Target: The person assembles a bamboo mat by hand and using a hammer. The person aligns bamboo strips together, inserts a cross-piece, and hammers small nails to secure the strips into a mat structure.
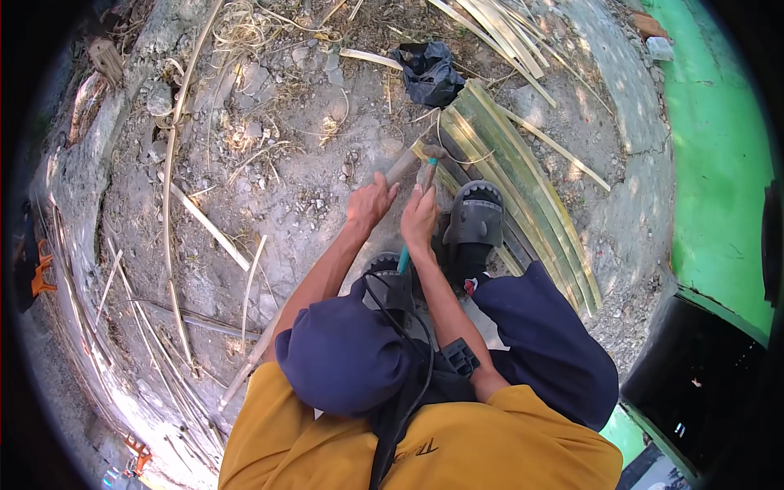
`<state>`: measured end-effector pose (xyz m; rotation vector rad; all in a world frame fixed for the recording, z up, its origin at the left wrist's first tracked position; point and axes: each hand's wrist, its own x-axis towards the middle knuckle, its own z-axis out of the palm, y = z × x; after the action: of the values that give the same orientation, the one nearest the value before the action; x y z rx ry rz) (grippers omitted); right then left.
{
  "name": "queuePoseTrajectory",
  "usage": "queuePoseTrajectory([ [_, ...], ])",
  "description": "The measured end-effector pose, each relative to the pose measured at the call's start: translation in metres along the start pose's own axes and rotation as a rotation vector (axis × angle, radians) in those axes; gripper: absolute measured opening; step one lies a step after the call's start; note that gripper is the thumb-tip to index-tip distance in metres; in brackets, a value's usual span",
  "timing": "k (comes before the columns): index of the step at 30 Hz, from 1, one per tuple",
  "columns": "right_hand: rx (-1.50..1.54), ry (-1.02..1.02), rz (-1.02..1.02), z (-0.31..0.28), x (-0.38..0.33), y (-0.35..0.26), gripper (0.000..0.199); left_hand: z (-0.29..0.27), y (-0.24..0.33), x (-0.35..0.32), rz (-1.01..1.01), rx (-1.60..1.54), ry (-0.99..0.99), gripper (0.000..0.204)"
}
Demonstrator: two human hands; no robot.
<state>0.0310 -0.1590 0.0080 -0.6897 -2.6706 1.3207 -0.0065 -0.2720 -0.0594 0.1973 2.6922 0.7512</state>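
Note:
I am squatting over dirt ground. My left hand [370, 204] is closed round a brownish wooden handle [402, 167] that slants up to the right; its dark end [434, 152] meets the near end of a bundle of green split bamboo strips [523, 188]. Right beside it, my right hand [419, 216] grips a thin stick-like tool with teal parts [403, 259], held almost upright, its upper tip [430, 166] close to the dark end. My foot in a grey sandal [476, 216] rests on the strips.
A black plastic bag [429, 73] lies beyond the bundle. Loose bamboo slivers [214, 231] and stones litter the ground to the left. More strips [498, 33] lie at the top. A concrete kerb [629, 122] and a green wall [719, 163] run along the right.

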Motion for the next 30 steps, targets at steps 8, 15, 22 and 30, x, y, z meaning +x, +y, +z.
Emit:
queuePoseTrajectory([
  [8, -0.140, -0.108, -0.026, 0.003, 0.004, 0.010, 0.031, 0.001, 0.001, 0.001, -0.001, -0.012, -0.023, 0.052],
  [15, -0.021, 0.130, -0.119, 0.010, 0.007, 0.010, 0.032, -0.001, -0.003, 0.002, -0.018, -0.001, -0.032, 0.054],
  [22, -0.132, -0.021, -0.076, 0.000, 0.012, 0.019, 0.034, 0.000, 0.009, 0.007, 0.015, -0.010, -0.034, 0.053],
  [30, -0.157, -0.047, -0.001, -0.008, 0.014, -0.004, 0.030, -0.002, -0.002, -0.001, -0.035, -0.009, -0.041, 0.053],
])
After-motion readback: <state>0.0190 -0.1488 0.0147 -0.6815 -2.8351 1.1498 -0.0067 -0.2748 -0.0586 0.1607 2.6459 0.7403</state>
